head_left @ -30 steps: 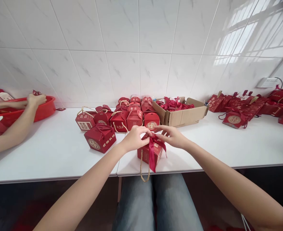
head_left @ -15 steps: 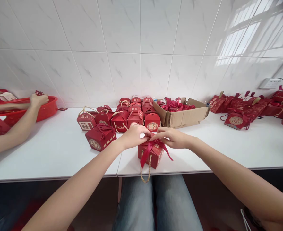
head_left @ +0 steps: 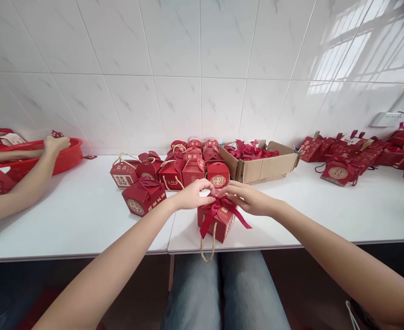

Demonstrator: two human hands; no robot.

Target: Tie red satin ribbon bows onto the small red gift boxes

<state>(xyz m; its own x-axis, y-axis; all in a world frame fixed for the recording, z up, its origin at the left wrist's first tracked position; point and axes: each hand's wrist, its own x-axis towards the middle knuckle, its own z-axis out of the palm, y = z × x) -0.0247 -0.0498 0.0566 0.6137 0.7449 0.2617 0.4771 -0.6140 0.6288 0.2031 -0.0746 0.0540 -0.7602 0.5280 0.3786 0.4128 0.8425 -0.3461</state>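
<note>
A small red gift box (head_left: 224,225) stands near the table's front edge, its twisted rope handle (head_left: 208,260) hanging over that edge. On its top is a dark red ribbon (head_left: 207,223) tied in a bow, with two tails spread to the sides. My left hand (head_left: 195,194) pinches the bow's left part between thumb and fingers. From the other side my right hand (head_left: 248,197) has its fingers closed on the bow's right part. The fingertips of both hands nearly meet above the knot and partly hide the loops.
Several red gift boxes (head_left: 193,172) are grouped behind my hands, with another box (head_left: 144,197) in front at left. A cardboard box (head_left: 269,168) holds red ribbons. More red bags (head_left: 339,173) stand at right. At left, a co-worker's hand (head_left: 56,143) is over a red basin (head_left: 74,153).
The bow's loops and knot show more clearly, and its right tail reaches further right. My right hand has shifted slightly right and down. The gift box has barely moved.
</note>
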